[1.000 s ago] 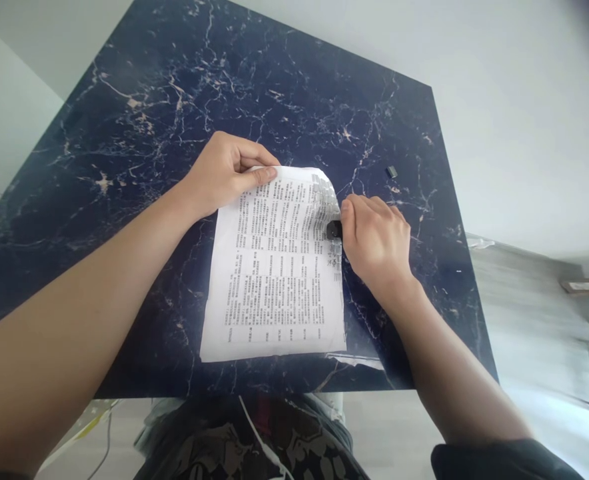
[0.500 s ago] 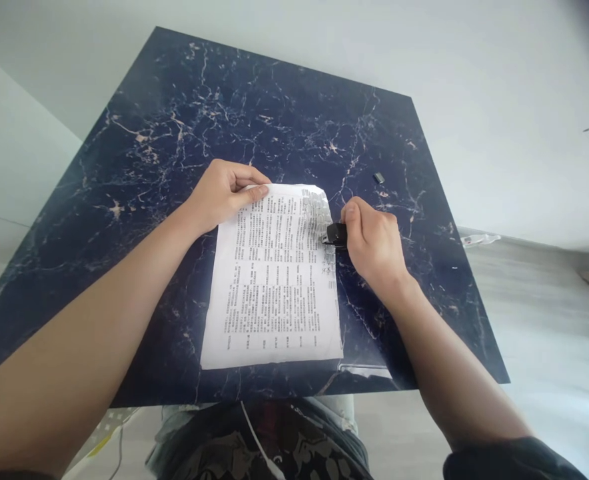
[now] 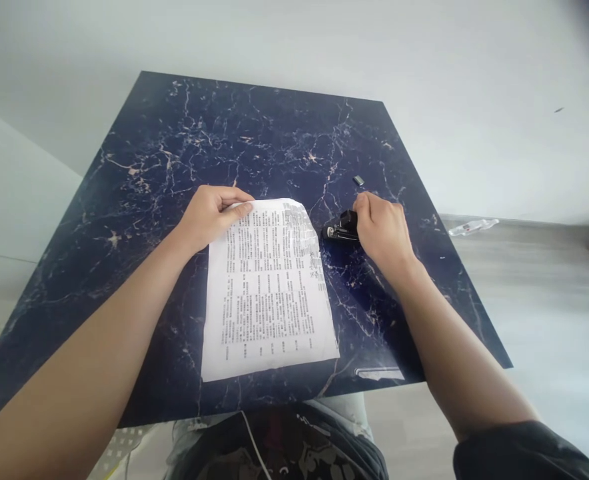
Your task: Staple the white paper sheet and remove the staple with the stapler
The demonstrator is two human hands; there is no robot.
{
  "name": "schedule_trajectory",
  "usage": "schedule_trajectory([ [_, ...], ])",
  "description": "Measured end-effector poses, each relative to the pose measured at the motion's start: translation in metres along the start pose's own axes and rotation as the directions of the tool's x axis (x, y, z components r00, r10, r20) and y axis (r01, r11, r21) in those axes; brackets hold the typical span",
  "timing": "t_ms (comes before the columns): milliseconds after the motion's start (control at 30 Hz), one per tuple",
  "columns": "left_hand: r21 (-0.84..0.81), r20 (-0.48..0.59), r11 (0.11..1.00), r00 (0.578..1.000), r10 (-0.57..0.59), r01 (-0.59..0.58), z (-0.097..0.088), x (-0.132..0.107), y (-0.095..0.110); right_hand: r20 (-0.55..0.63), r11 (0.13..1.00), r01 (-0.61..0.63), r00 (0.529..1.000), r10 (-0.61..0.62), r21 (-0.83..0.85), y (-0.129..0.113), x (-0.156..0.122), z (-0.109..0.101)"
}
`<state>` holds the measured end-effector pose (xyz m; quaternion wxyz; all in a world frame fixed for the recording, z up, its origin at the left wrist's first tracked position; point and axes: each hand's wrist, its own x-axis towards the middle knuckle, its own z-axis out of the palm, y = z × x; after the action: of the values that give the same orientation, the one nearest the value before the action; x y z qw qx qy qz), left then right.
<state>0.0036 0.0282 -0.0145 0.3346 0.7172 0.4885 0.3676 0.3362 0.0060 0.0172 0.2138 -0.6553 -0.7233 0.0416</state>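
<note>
A printed sheet of paper (image 3: 267,287) lies on the dark blue marble table (image 3: 174,153), its far right corner curled up. My left hand (image 3: 209,217) pinches the sheet's far left corner, thumb on top. My right hand (image 3: 382,227) is closed around a small black stapler (image 3: 340,228), which rests on the table just to the right of the paper's curled corner, apart from the sheet.
A small dark metal piece (image 3: 358,180) lies on the table beyond my right hand. The table's near edge (image 3: 379,375) is close to my body. Pale floor surrounds the table, with a clear wrapper (image 3: 469,228) lying on it at the right.
My right hand has drawn the stapler off the paper's right edge and moved it right onto the table. The curled corner has dropped lower. My left hand keeps its grip.
</note>
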Motion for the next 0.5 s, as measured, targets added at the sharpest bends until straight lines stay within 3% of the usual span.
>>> schedule_trajectory([
  [167,0.175,-0.021,0.983,0.998,0.063,-0.058,0.007,-0.001,0.002,-0.014,0.998,-0.023,1.0,0.023,-0.061,0.005,0.003,-0.001],
  [333,0.475,-0.088,0.86,0.962,0.259,-0.188,0.013,-0.005,0.01,-0.013,0.995,-0.033,0.999,0.032,-0.093,0.011,0.007,-0.001],
  [400,0.503,-0.042,0.822,0.943,0.331,-0.266,0.015,-0.007,0.014,0.001,0.995,-0.037,0.999,0.038,-0.093,0.011,0.007,-0.002],
  [500,0.428,0.134,0.808,0.912,0.387,-0.406,0.025,-0.011,0.021,0.025,0.995,-0.052,0.998,0.054,-0.085,0.009,0.007,-0.004],
])
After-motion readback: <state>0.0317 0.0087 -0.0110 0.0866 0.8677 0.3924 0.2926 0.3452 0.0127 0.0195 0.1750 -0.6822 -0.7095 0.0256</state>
